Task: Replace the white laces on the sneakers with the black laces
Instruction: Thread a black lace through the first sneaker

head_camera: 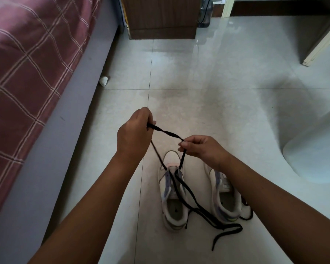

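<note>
a: black lace [165, 132] runs between both hands, above the toe of the left sneaker [172, 195]. the left hand [134, 133] has its fingers curled around one part of it, the right hand [199, 147] pinches another part with thumb and finger. from each hand one strand goes down into the front eyelets of this sneaker.

b: and the rest of the lace?

a: loose lengths lie over the sneaker's opening and on the tile floor [208, 82] beside its heel. the right sneaker [225, 199] stands just beside the left sneaker, partly hidden behind the right forearm.

b: what can go wrong, you think?

a: the lace looks twisted between the hands, so it may sit twisted in the eyelets if it is pulled tight like this. also the two ends may come out unequal. and the loose lengths near the heel can tangle or catch when the hands pull.

b: any brand or writing?

a: i cannot read any. there is a small dark mark on the insole of the left sneaker, too small to tell.
</note>
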Motion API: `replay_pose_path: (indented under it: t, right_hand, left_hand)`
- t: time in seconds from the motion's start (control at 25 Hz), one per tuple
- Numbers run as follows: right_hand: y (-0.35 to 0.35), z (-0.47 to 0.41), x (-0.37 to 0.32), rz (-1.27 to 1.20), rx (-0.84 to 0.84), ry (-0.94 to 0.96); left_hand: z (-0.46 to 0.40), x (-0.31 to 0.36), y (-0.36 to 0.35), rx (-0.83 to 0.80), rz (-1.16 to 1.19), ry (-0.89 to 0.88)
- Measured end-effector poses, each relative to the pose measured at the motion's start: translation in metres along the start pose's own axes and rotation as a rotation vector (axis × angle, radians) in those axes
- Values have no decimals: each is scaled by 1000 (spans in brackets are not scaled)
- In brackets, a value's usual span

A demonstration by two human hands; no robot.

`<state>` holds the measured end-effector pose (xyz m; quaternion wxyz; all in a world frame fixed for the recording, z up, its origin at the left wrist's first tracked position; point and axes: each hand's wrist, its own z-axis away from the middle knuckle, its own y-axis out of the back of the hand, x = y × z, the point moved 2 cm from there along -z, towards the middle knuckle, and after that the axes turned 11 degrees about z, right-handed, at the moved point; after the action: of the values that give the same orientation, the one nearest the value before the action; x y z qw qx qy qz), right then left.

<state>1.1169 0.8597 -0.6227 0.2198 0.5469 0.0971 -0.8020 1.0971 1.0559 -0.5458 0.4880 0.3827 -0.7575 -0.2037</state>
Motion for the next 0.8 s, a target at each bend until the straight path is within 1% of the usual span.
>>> replay_pose_path:
  t: [0.08,0.12,0.24,0.28,0.44,0.52,0.64,0.76,0.8]
  right_hand:
    - [0,0,-8,-102,-11,9]
    - [-1,0,-13,-158,-18,13]
    - [-2,-1,-31,-231,-42,36]
    - [-4,-1,-36,-240,-51,42]
    - [-5,-1,-49,-264,-77,49]
    - [-4,-2,-52,-251,-88,45]
    - [-2,-3,-53,-230,-105,35]
    - [-1,-2,-55,-182,-138,40]
    - [-1,-1,-56,-154,-146,39]
  left_hand:
    - [2,-2,-2,2,-13,22]
    - [3,-3,-4,-29,36,81]
    - [3,-8,-11,-222,338,327]
    - [2,-8,-11,-275,420,366]
    - [-2,-4,-3,-453,479,341]
    - [-3,-2,1,-539,553,358]
    - [-5,3,5,-528,614,366]
    - [-8,5,6,-513,547,351]
    - [-8,6,5,-495,503,320]
